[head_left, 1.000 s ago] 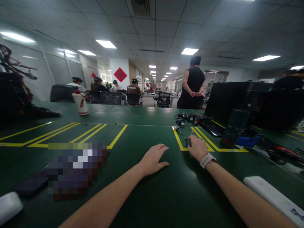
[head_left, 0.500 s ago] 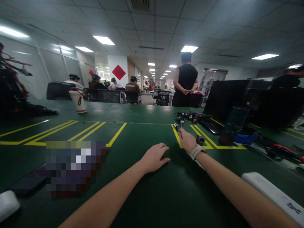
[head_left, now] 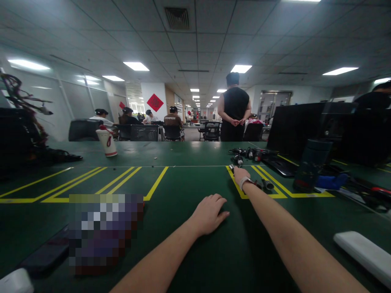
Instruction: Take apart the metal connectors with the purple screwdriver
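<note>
My left hand (head_left: 210,214) rests on the green table (head_left: 189,183), palm down, its fingers slightly curled and thumb apart, with nothing in it. Farther forward and to the right, my right hand (head_left: 240,175), with a watch at the wrist, has its fingers closed at a small metallic cylinder (head_left: 231,167) by the corner of a yellow-taped box. How firmly the fingers grip it is hard to tell. Right beside that wrist lies a dark cylindrical part (head_left: 267,184). Small metal and black devices (head_left: 238,160) lie just beyond the hand.
At right stand a dark bottle (head_left: 312,165), a monitor (head_left: 296,126), a blue item (head_left: 332,181) and a white case (head_left: 363,254). At left are a cup (head_left: 107,142), a phone (head_left: 45,250) and a blurred-out object (head_left: 105,232). A person (head_left: 234,108) stands beyond the table.
My right hand has reached farther forward to the small metallic cylinder. My left hand stays resting on the table. The whole view has shifted slightly.
</note>
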### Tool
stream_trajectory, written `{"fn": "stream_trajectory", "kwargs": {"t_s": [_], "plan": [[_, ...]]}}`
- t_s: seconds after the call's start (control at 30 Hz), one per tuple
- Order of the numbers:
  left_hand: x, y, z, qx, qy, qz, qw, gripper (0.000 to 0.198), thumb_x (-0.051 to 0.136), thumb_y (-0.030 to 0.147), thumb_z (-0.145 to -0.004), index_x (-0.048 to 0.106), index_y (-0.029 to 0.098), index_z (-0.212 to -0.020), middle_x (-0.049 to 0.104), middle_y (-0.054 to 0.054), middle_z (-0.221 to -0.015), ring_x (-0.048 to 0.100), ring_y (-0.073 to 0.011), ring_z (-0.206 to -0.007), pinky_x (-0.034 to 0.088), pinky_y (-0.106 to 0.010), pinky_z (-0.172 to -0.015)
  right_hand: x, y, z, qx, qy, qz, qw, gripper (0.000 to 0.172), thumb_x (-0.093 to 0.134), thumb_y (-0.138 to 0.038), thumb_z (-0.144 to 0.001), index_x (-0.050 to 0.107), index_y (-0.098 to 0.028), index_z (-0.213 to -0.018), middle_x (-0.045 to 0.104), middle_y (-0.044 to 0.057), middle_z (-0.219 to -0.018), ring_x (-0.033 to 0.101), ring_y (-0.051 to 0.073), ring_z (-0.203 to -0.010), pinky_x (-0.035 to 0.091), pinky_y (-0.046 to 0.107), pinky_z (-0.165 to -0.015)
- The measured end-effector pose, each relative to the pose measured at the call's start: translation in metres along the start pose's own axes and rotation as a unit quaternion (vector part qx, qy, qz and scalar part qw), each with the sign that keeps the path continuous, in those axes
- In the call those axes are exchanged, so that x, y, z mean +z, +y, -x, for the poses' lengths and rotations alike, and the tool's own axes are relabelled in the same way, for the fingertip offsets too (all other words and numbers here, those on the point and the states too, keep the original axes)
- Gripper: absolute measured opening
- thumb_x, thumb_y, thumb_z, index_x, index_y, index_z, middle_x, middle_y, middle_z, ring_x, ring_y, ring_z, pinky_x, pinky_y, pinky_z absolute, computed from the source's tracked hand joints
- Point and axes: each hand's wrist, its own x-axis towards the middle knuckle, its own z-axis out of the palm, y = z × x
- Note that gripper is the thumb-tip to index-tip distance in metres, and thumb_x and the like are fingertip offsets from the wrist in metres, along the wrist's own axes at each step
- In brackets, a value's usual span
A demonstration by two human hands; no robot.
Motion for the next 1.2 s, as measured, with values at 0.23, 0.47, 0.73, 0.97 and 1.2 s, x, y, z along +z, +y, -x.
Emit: {"fn": "stream_trajectory", "kwargs": {"t_s": [0.23, 0.47, 0.73, 0.97, 1.2], "plan": [[0.003, -0.009, -0.002, -0.089, 0.067, 0.077, 0.991, 0.034, 0.047, 0.037, -0.082, 0.059, 0.020, -0.109, 0.060, -0.007, -0.111, 0.053, -0.0226, -0.102, 0.039, -0.034, -0.088, 0.001, -0.008, 0.036, -0.083, -0.012, -0.038, 0.996, 0.028, 0.053, -0.028, -0.087, 0.052, -0.015, -0.112, 0.056, 0.008, -0.112, 0.058, 0.020, -0.094, 0.049, 0.040, -0.078], [0.005, -0.034, -0.009, -0.289, 0.192, 0.141, 0.927, 0.055, 0.042, 0.057, -0.076, 0.069, 0.010, -0.078, 0.060, -0.023, -0.108, 0.048, -0.0384, -0.108, 0.031, -0.046, -0.091, 0.003, -0.038, 0.120, -0.210, 0.018, -0.169, 0.963, 0.009, 0.056, -0.011, -0.080, 0.057, -0.015, -0.087, 0.063, 0.003, -0.081, 0.060, 0.015, -0.075, 0.045, 0.026, -0.065], [0.009, -0.026, -0.003, -0.312, 0.251, 0.337, 0.852, 0.040, 0.057, 0.051, -0.067, 0.064, 0.013, -0.075, 0.067, -0.011, -0.074, 0.062, -0.0274, -0.077, 0.044, -0.035, -0.067, 0.005, -0.061, 0.167, -0.330, 0.039, -0.282, 0.900, 0.020, 0.052, -0.001, -0.071, 0.053, -0.019, -0.079, 0.061, 0.002, -0.080, 0.057, 0.016, -0.074, 0.041, 0.025, -0.066], [-0.008, -0.031, 0.027, -0.275, 0.292, 0.464, 0.790, 0.039, 0.063, 0.039, -0.065, 0.057, 0.016, -0.096, 0.062, -0.002, -0.077, 0.058, -0.0136, -0.063, 0.045, -0.027, -0.060, 0.003, -0.058, 0.169, -0.327, 0.047, -0.353, 0.875, 0.016, 0.051, -0.007, -0.077, 0.057, -0.020, -0.084, 0.059, 0.005, -0.083, 0.053, 0.020, -0.076, 0.041, 0.031, -0.068], [-0.016, -0.020, 0.029, -0.207, 0.282, 0.453, 0.820, 0.028, 0.074, 0.026, -0.057, 0.057, 0.018, -0.077, 0.056, 0.003, -0.070, 0.055, -0.0142, -0.069, 0.043, -0.025, -0.065, -0.006, -0.056, 0.167, -0.275, 0.028, -0.488, 0.828, 0.017, 0.049, -0.029, -0.084, 0.063, -0.021, -0.084, 0.062, 0.004, -0.081, 0.055, 0.020, -0.077, 0.040, 0.033, -0.072]]}}
